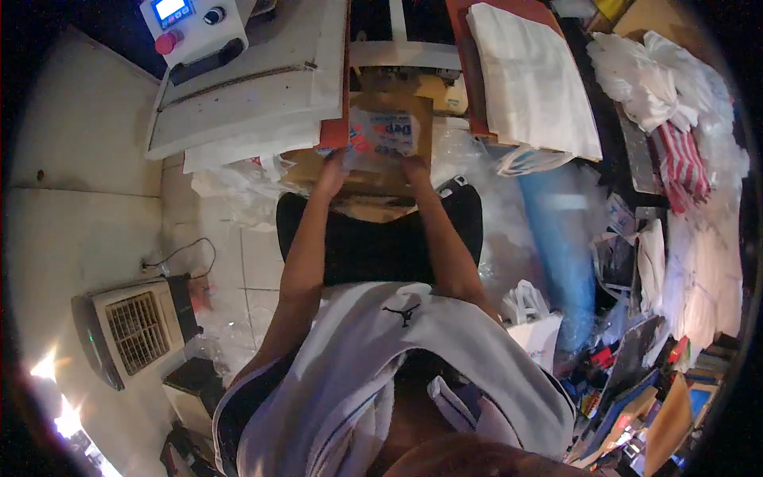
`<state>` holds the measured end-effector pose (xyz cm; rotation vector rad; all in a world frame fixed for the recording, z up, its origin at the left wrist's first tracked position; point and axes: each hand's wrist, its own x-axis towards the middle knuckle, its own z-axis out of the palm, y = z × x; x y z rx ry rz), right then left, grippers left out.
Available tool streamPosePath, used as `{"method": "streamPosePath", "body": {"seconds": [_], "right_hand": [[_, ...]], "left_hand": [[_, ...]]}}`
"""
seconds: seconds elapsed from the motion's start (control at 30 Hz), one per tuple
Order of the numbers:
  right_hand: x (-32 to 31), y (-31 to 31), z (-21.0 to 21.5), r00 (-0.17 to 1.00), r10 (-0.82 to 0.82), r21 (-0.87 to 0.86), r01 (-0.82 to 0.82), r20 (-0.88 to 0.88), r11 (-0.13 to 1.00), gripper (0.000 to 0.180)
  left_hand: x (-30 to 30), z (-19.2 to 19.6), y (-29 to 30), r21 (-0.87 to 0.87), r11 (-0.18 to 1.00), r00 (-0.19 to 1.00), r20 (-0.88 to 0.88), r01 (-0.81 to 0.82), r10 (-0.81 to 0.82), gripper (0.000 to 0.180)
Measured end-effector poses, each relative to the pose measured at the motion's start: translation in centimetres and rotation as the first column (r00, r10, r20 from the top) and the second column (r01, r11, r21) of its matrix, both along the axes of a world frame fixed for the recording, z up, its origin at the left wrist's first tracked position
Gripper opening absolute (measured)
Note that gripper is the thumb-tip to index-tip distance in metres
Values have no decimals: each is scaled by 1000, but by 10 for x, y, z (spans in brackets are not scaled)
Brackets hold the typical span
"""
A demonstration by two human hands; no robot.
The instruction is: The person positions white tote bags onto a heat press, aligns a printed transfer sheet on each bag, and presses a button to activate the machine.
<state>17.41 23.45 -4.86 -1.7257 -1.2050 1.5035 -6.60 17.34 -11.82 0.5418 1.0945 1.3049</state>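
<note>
Both my arms reach forward, over my lap. My left hand point(334, 170) is closed at the near left corner of a thin, pale sheet point(383, 133) printed in red and blue. At its near right corner my right hand point(415, 168) is closed too; the fingertips of both are partly hidden. Under and behind the sheet lies brown cardboard point(424, 115). White tote bags point(528, 79) are stacked flat to the right of my hands, their handles hanging over the near edge.
A white machine point(238, 107) with a lit control box point(195, 32) stands at front left. White plastic bags point(648, 75) are heaped at far right. A blue roll point(560, 238) lies on the right. A grilled heater-like unit point(135, 330) sits at left, beside the wall.
</note>
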Motion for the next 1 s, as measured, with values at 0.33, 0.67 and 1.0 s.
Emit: {"method": "streamPosePath", "body": {"seconds": [0.33, 0.67, 1.0], "right_hand": [[27, 8, 115, 931, 156, 665, -346, 330, 662, 34], [247, 180, 269, 985, 167, 644, -103, -39, 758, 34], [310, 266, 201, 814, 70, 450, -388, 576, 804, 24]], "left_hand": [[-44, -1, -9, 97, 948, 930, -189, -303, 316, 40], [81, 109, -9, 159, 943, 253, -938, -293, 237, 34], [282, 326, 127, 589, 649, 369, -808, 482, 459, 27]]}}
